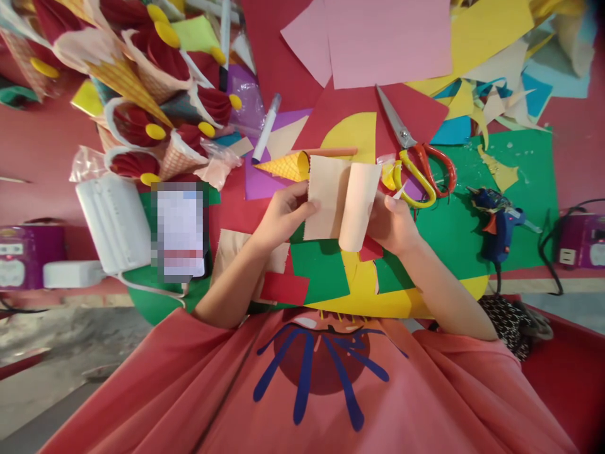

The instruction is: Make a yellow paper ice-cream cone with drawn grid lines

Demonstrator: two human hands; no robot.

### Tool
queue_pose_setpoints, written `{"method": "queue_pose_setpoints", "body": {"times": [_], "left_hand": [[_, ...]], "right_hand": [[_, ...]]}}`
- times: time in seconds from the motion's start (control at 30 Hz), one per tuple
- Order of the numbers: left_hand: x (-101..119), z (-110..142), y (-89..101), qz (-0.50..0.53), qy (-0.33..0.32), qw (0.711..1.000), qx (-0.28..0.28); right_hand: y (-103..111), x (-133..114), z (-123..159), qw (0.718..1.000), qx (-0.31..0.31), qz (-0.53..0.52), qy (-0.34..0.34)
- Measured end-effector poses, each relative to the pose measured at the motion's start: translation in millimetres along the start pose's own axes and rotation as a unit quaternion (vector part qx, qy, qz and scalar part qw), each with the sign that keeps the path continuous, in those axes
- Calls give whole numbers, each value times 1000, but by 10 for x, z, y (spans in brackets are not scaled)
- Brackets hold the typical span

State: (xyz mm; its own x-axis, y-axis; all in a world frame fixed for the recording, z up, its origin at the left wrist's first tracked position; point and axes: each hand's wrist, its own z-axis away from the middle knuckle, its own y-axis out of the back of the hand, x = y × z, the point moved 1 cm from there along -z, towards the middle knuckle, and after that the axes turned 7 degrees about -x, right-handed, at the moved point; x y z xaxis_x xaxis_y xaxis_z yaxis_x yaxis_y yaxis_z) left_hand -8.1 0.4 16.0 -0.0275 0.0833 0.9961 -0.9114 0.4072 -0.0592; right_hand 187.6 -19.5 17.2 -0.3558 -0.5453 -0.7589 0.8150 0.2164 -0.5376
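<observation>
A sheet of beige crepe-like paper (pixel 328 198) with a zigzag cut edge is held up in front of me; its right part is curled into a roll (pixel 359 208). My left hand (pixel 287 214) pinches the sheet's left edge between thumb and fingers. At the right side of the roll, my right hand (pixel 394 221) holds it, its fingers partly hidden behind the paper. Just beyond lies a small yellow patterned paper cone (pixel 286 166). Scissors (pixel 409 148) with red and yellow handles rest beyond my right hand. A similar beige piece (pixel 231 249) lies partly under my left forearm.
Several finished-looking paper cones (pixel 137 126) crowd the back left. A blurred-screen phone (pixel 182 230) and white power bank (pixel 113 224) lie left. At right is a blue glue gun (pixel 501 224) with its cord. Pink sheets (pixel 387 41) and paper scraps (pixel 501 164) cover the back.
</observation>
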Motion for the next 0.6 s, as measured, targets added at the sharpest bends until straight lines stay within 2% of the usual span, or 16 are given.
{"method": "queue_pose_setpoints", "body": {"times": [0.17,0.33,0.37,0.4,0.43,0.5,0.53,0.57,0.6], "left_hand": [[9,9,124,61,-19,996,65],[32,19,200,38,-72,991,108],[37,29,206,23,-94,986,132],[46,44,210,-6,-129,978,166],[62,66,210,-60,-186,957,214],[96,121,184,-194,-301,887,291],[103,141,157,-243,-330,864,292],[101,153,123,-281,-341,856,270],[89,154,73,-342,-345,850,204]], "right_hand": [[77,-19,8,997,64,35,23],[98,-116,53,988,113,84,57],[93,-127,60,987,118,90,57],[89,-131,65,987,124,93,51],[85,-126,67,986,130,95,38],[84,-97,63,986,133,99,5],[85,-78,58,986,130,105,-11],[88,-59,52,985,128,111,-24],[91,-44,46,985,126,117,-31]]}}
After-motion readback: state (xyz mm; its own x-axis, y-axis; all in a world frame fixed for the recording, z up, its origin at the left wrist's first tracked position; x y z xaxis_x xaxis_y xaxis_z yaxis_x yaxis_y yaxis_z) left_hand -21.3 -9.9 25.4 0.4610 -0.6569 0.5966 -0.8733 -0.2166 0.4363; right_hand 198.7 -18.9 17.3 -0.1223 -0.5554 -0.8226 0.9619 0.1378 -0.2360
